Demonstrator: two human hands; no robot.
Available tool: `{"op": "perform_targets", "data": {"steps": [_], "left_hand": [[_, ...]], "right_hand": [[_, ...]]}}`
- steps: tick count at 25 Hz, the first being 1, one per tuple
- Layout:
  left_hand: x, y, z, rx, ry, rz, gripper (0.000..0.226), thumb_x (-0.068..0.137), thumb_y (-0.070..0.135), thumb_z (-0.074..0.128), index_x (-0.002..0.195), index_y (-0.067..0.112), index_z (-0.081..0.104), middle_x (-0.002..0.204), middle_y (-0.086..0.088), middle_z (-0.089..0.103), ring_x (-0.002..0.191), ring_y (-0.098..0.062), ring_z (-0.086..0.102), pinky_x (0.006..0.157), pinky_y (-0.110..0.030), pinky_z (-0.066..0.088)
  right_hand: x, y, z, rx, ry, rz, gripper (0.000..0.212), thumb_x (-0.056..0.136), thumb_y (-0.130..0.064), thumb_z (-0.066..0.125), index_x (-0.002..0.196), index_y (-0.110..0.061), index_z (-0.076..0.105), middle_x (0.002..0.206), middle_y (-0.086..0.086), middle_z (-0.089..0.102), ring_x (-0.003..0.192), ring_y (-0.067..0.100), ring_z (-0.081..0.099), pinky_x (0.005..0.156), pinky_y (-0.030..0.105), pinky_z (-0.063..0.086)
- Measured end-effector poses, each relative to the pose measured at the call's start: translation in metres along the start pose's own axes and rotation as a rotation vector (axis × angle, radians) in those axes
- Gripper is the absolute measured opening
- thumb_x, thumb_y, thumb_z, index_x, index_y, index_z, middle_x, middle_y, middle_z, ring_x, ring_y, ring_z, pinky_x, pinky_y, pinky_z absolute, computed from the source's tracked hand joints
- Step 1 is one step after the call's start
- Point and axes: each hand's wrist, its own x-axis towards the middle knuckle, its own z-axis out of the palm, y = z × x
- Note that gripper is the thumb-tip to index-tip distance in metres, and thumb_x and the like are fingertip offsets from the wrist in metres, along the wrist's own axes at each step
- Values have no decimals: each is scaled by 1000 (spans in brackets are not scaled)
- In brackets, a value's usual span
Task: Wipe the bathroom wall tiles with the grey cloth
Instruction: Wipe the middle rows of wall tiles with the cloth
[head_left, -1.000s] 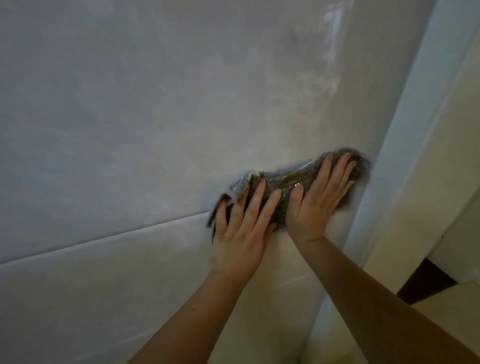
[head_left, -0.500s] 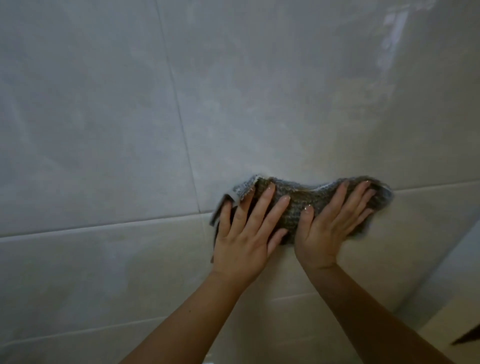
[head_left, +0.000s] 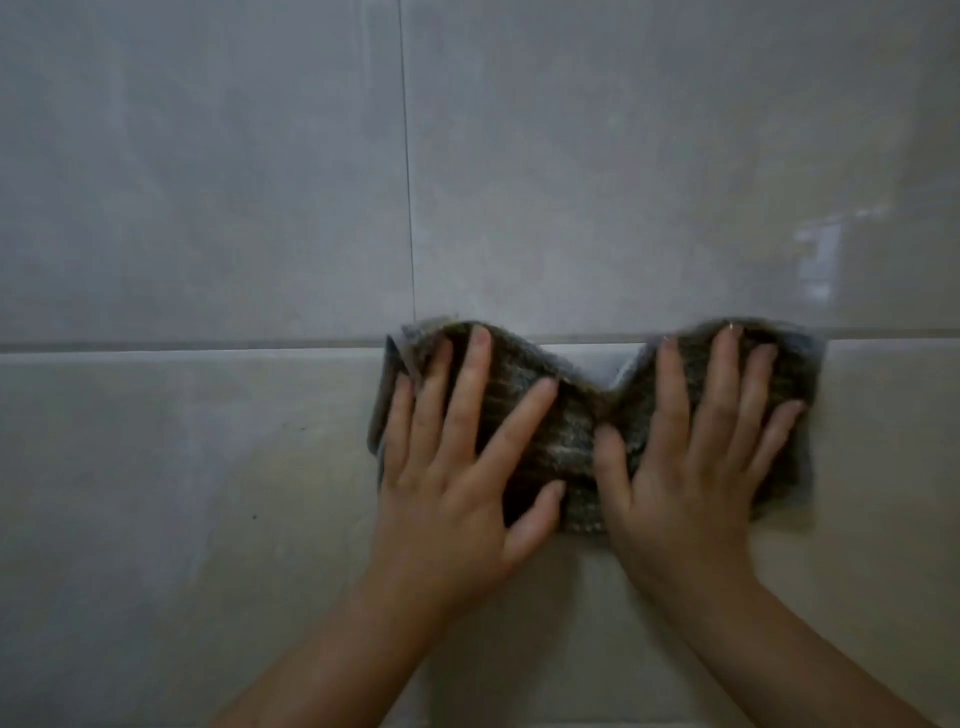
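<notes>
The grey cloth (head_left: 576, 436) lies spread flat against the pale glossy wall tiles (head_left: 208, 182), straddling a horizontal grout line. My left hand (head_left: 462, 467) presses its left half with fingers straight and spread. My right hand (head_left: 696, 457) presses its right half the same way, fingers fanned out. The cloth dips in a V between the two hands, and its lower part is hidden under my palms.
A vertical grout line (head_left: 408, 156) runs down to the cloth's top left corner. A horizontal grout line (head_left: 182, 347) crosses the wall at cloth height. A bright reflection (head_left: 821, 254) shows on the tile at the upper right.
Both hands have slid the cloth leftwards along the wall, away from the corner and door frame, which have left the view. The hands have spread further apart on the cloth.
</notes>
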Motion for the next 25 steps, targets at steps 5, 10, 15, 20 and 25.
{"op": "perform_targets", "data": {"steps": [5,10,15,20,25], "left_hand": [[-7,-23,1,284,17,-28,74,92,69,32,156,34,24,166,-13,8,153,-35,3,118,-65,-1],[-66,-4,18,375,57,-15,71,98,67,15,157,28,22,163,-23,10,152,-36,7,123,-55,4],[-58,-9,23,332,72,-2,77,94,73,13,158,31,9,164,-23,-1,152,-33,-10,123,-50,-5],[13,-35,0,279,-21,-49,77,87,80,5,153,45,-10,164,-8,-20,150,-22,-24,121,-47,-15],[-28,-31,12,313,54,-7,78,90,76,4,157,37,-2,165,-15,-10,152,-27,-14,121,-52,-10]], "right_hand": [[7,-16,13,-35,68,-67,59,97,-55,31,151,-33,28,159,24,13,147,47,6,112,71,5],[-61,3,22,-26,74,-101,62,94,-60,29,149,-31,28,159,25,12,147,46,4,110,71,3],[-61,10,15,-103,4,-125,64,88,-67,26,145,-39,30,158,27,11,145,50,6,108,72,5],[9,-11,6,-118,-100,-21,65,91,-70,18,150,-49,0,160,17,-18,145,41,-19,113,65,-12],[-27,-9,16,-112,-55,-100,66,91,-70,13,151,-46,1,161,16,-12,147,39,-16,114,64,-11]]}}
